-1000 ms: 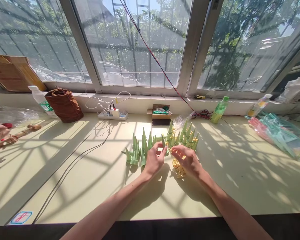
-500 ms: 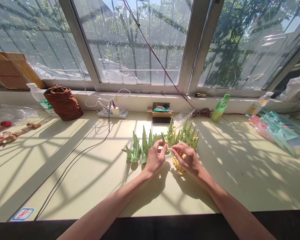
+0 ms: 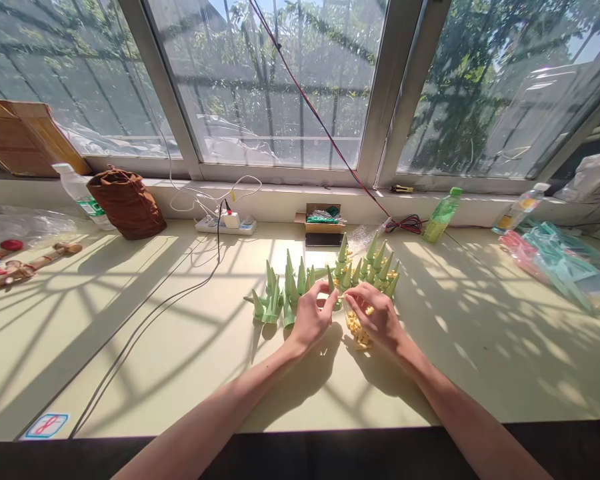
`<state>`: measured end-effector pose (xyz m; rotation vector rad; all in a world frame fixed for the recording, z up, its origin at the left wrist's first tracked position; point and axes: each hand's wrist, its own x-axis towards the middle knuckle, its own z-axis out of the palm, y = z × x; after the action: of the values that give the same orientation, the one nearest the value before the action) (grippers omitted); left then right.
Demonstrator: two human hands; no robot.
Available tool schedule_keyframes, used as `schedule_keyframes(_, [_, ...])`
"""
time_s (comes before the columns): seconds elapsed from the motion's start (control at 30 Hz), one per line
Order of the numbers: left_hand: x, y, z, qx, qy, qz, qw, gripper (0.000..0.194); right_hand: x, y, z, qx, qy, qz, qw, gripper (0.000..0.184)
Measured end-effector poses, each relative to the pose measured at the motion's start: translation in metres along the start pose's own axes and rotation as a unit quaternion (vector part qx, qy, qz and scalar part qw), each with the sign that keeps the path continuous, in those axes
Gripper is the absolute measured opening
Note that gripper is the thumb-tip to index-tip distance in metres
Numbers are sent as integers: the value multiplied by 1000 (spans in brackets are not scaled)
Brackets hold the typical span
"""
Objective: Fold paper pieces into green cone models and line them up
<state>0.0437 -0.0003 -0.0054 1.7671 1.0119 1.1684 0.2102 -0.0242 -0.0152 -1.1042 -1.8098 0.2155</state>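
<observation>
A small yellow piece [image 3: 342, 297] lies between the fingertips of a person's two bare hands, above a pale, sunlit table [image 3: 155, 380]. The right hand [image 3: 377, 315] pinches it between thumb and forefinger, with almost no gap between them. The left hand [image 3: 313, 317] has its thumb and forefinger curled closely around the lower part of a green cone [image 3: 331, 279], whose point sticks up; the exact contact is partly hidden by the fingers. The yellow piece reaches towards this cone, but whether the two touch cannot be told.

Just below the right hand is a heap of yellow pieces [image 3: 359, 337]. Beyond that hand stands a group of green cones [image 3: 375, 257] with yellow bits among them; to the left of the left hand is a cluster of plainer green cones [image 3: 271, 303], mostly upright, one leaning outward.

Farther back, near the wall, are a small open cardboard box [image 3: 325, 228], a white power strip [image 3: 225, 229] and a green bottle [image 3: 441, 215]. A brown cloth bag [image 3: 127, 205] stands at the left, plastic packets [image 3: 565, 260] lie at the far right, and large windows [image 3: 280, 87] behind show leafy branches
</observation>
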Motion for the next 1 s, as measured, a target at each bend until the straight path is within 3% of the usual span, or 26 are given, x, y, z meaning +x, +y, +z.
schedule_keyframes(0.4, [0, 1, -1, 6, 7, -5, 1000, 24, -1, -3, 2, 3, -27, 12, 1000, 15])
schedule_keyframes(0.67, [-1, 0, 0, -1, -2, 9, 1000, 18, -1, 2, 5, 0, -11, 45, 999, 20])
schedule_keyframes(1.0, [-3, -1, 2, -17, -5, 14, 1000, 15, -1, 3, 6, -48, -23, 62, 997, 39])
